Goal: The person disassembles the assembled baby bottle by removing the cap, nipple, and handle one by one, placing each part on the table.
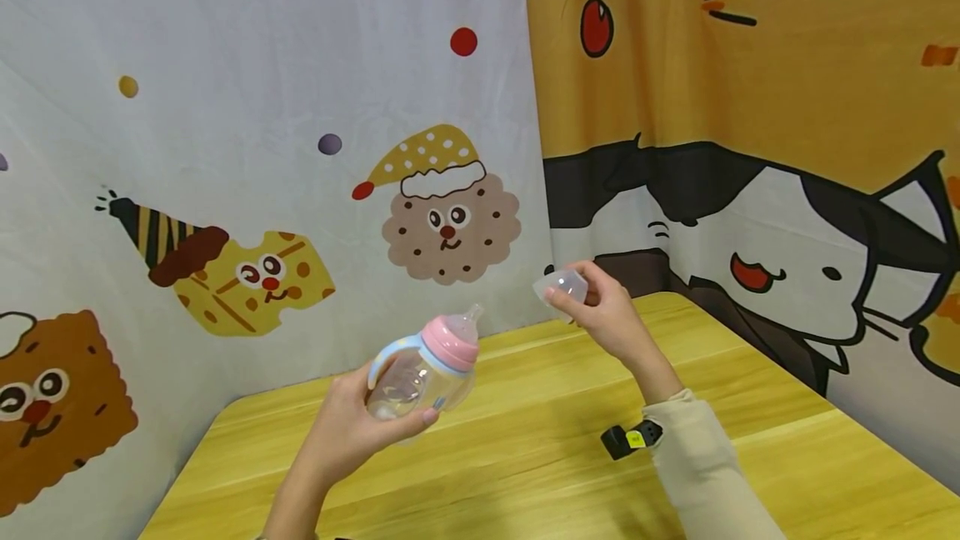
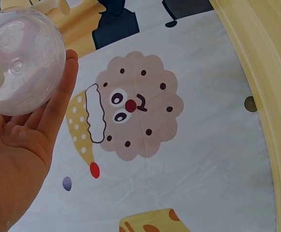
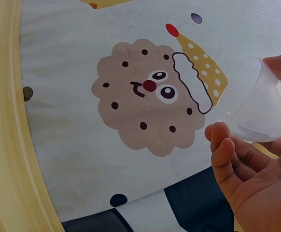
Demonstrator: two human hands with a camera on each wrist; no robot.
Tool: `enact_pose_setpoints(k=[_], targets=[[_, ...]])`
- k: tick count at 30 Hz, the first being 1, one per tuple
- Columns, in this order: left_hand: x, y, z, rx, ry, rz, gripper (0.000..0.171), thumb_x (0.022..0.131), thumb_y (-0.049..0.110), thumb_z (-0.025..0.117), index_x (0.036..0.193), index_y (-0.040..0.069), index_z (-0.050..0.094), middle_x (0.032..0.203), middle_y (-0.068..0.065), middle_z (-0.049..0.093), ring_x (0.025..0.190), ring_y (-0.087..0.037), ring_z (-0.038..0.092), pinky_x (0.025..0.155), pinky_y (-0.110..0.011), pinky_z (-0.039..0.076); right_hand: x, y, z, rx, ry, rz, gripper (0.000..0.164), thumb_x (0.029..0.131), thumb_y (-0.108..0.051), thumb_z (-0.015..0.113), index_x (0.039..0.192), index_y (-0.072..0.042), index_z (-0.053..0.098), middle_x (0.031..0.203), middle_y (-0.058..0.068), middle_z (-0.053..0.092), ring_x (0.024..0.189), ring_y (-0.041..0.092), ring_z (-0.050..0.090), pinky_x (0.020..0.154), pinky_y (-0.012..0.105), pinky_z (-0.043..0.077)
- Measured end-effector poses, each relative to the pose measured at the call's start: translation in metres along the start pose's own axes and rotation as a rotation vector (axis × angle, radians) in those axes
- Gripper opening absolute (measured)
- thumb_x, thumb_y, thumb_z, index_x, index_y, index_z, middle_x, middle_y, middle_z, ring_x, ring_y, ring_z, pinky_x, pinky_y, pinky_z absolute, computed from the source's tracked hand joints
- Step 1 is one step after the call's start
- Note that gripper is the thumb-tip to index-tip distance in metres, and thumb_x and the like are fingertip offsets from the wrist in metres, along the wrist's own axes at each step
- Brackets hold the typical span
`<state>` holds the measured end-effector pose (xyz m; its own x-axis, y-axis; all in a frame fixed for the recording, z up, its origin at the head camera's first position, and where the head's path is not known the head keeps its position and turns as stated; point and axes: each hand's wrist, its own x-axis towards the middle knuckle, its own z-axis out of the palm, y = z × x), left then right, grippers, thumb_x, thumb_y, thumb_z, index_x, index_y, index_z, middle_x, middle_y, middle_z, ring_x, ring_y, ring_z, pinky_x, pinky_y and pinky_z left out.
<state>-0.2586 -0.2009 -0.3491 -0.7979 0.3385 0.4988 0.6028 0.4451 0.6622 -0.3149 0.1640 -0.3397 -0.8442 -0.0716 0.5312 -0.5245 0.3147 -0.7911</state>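
Currently gripping the baby bottle [image 1: 405,383] in left fingers [image 1: 412,424] above the tabletop [image 1: 532,440], tilted with its teat [image 1: 468,323] toward the translucent cap [image 1: 564,283], pinched apart in right fingers [image 1: 573,307] nearer the far right corner.

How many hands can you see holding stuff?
2. The left hand grips the baby bottle by its clear body, and the right hand holds the clear cap, apart from the bottle. No other hands show.

Bright head view, dimmer wrist views
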Motion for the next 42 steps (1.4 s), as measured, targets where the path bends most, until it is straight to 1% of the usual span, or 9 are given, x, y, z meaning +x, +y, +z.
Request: enact_pose_setpoints(k=[3,12,16,20,24,26,32,39,42], targets=[[-0.0002,0.0,0.0005,-0.01,-0.004,0.004,0.057,0.08,0.034,0.095,0.131,0.031,0.068,0.106,0.007,0.077,0.092,-0.021,0.074,0.076,-0.034,0.062,-0.0002,0.0012,0.0001,-0.006,0.0,0.002,0.035,0.102,-0.027,0.071,0.13,-0.009,0.06,0.114,0.016,0.066,0.087,0.029,0.064,0.069,0.029,0.055],[-0.0001,0.0001,-0.0012,0.001,0.001,0.015,0.057,0.081,0.034,0.095,0.131,0.031,0.068,0.108,0.007,0.077,0.093,-0.017,0.074,0.077,-0.035,0.063,0.0002,0.0028,-0.001,-0.004,0.005,-0.004,0.036,0.102,-0.026,0.07,0.131,-0.007,0.06,0.114,0.018,0.066,0.089,0.037,0.065,0.069,0.028,0.055],[0.0001,0.0003,-0.0014,0.001,0.001,0.009,0.056,0.081,0.034,0.095,0.131,0.031,0.068,0.107,0.007,0.077,0.092,-0.014,0.073,0.076,-0.036,0.063,0.0008,0.0033,-0.0011,-0.008,0.001,0.002,0.035,0.102,-0.027,0.07,0.131,-0.008,0.061,0.113,0.017,0.066,0.089,0.037,0.065,0.069,0.028,0.055],[0.0003,0.0005,-0.0014,0.001,0.003,0.003,0.056,0.081,0.034,0.095,0.13,0.031,0.069,0.106,0.007,0.077,0.091,-0.015,0.074,0.076,-0.034,0.062,0.0007,0.0036,-0.0012,-0.006,0.002,0.006,0.035,0.102,-0.027,0.071,0.13,-0.008,0.061,0.112,0.015,0.066,0.086,0.031,0.065,0.069,0.028,0.055],[0.0,0.0002,-0.0016,0.0,0.003,0.003,0.057,0.081,0.034,0.095,0.13,0.031,0.068,0.107,0.007,0.077,0.092,-0.018,0.074,0.076,-0.034,0.063,-0.0001,0.0044,-0.0013,-0.009,-0.001,0.006,0.037,0.102,-0.027,0.07,0.131,-0.006,0.06,0.111,0.015,0.066,0.085,0.023,0.064,0.069,0.028,0.056],[-0.0001,-0.0001,-0.0017,-0.002,0.002,0.003,0.057,0.081,0.034,0.095,0.131,0.03,0.068,0.107,0.007,0.077,0.092,-0.018,0.074,0.076,-0.034,0.063,-0.0001,0.0049,-0.0013,-0.011,-0.001,0.007,0.037,0.102,-0.027,0.07,0.131,-0.006,0.06,0.11,0.014,0.066,0.084,0.021,0.064,0.069,0.028,0.056],[0.0001,-0.0011,-0.0016,-0.004,-0.001,0.012,0.057,0.081,0.034,0.094,0.131,0.03,0.068,0.108,0.007,0.077,0.092,-0.013,0.074,0.077,-0.034,0.063,0.0007,0.0071,-0.0017,-0.007,-0.003,0.01,0.035,0.102,-0.026,0.07,0.13,-0.007,0.061,0.109,0.014,0.065,0.083,0.023,0.064,0.068,0.028,0.056],[0.0005,-0.0011,-0.0014,-0.007,-0.002,0.018,0.056,0.082,0.034,0.094,0.131,0.03,0.068,0.109,0.007,0.077,0.094,-0.023,0.075,0.078,-0.034,0.063,0.0011,0.0093,-0.0016,-0.004,0.0,0.005,0.034,0.102,-0.025,0.07,0.129,-0.006,0.061,0.109,0.014,0.065,0.083,0.023,0.063,0.068,0.028,0.055],[0.0003,-0.0013,-0.0014,0.001,-0.001,0.017,0.057,0.082,0.034,0.094,0.131,0.032,0.067,0.109,0.007,0.077,0.095,-0.021,0.075,0.078,-0.034,0.063,0.0003,0.0093,-0.0015,-0.004,0.0,0.01,0.034,0.102,-0.025,0.07,0.129,-0.007,0.061,0.109,0.013,0.065,0.084,0.023,0.064,0.069,0.028,0.056]])
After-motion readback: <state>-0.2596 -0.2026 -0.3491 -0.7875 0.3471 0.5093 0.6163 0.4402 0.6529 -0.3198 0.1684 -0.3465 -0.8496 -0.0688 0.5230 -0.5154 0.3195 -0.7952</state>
